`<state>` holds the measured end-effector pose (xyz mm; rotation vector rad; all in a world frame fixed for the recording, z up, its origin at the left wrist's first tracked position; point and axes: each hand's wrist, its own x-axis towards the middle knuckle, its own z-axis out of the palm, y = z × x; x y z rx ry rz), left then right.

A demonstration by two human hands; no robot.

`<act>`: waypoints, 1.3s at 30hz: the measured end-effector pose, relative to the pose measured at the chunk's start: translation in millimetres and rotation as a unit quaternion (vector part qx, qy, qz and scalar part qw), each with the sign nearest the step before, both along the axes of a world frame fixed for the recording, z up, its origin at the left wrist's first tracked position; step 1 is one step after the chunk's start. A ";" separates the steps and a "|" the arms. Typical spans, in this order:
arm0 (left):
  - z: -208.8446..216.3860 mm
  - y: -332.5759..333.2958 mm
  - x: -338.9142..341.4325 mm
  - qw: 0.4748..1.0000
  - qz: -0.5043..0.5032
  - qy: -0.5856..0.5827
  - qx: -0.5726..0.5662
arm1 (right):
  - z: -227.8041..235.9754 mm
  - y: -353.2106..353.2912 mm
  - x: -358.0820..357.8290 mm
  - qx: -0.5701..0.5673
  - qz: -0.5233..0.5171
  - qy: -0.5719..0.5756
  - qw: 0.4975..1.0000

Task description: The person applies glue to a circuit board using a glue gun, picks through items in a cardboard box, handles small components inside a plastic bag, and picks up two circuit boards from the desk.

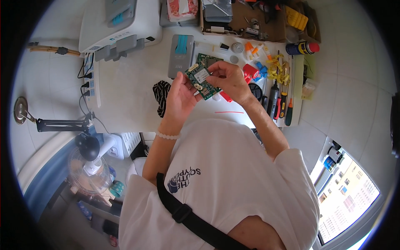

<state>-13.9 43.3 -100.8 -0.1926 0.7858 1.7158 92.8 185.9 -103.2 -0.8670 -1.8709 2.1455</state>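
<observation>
A green circuit board [201,76] with a white label and a pale connector is held tilted above the white table. My left hand [178,96] is closed on its left side, with some fingers hidden beneath it. My right hand [231,81] pinches at its right side, thumb and forefinger close to the label. Just behind lies a second green board [203,58], partly covered by the held one and my right fingers. A grey rectangular case with a blue strap [181,62] lies beyond my left hand, and a black-and-white striped cloth [161,99] sits left of my wrist.
Screwdrivers [283,100], a red tape roll [250,71] and yellow clips [276,68] crowd the right side. A spray can [302,48] lies at the back right. Behind stand a cardboard box [266,33] and a white machine [121,31]. A fan [90,171] is at lower left.
</observation>
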 end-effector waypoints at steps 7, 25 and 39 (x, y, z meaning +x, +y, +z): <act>-17.0 -9.8 3.1 0.999 0.001 0.041 -0.028 | -13.1 -46.4 -1.7 0.315 -0.021 -0.057 0.947; -4.3 -24.7 -21.4 0.987 0.063 0.076 -0.123 | -84.5 10.6 -49.5 0.638 0.196 -0.250 0.701; 4.1 -10.6 -24.5 0.991 0.036 0.077 -0.105 | -92.8 20.0 -55.4 0.572 0.144 -0.274 0.760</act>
